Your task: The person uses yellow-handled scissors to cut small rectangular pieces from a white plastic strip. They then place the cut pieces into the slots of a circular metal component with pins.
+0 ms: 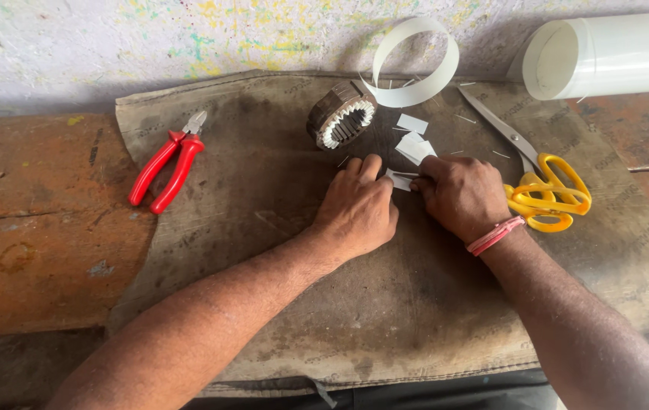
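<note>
The fingers of the left hand (356, 209) and the right hand (461, 196) are meeting over a small white paper strip (399, 180), pinching it from both ends and pressing it down onto the brown mat (279, 197). The strip is lying flat with its long axis running roughly left to right, tilted slightly, one end under the left fingertips and the other under the right thumb. Both hands are closing on it, knuckles up, wrists resting on the mat near its middle.

Just beyond the fingers, toward the far edge of the mat, a few more cut paper pieces (414, 144) are lying loose, some overlapping. Past them a round metal ring with white teeth inside (342, 115) is sitting tilted, its opening facing the right. A curled white band (415, 62) is standing at the far edge against the wall.

Yellow-handled scissors (541, 178) are lying just beside the right hand, blades pointing toward the far edge. A white roll (613, 53) is lying at the far right corner. Red-handled pliers (166, 167) are lying at the mat's left edge, well apart from the hands. The near half of the mat is giving open room around both forearms.
</note>
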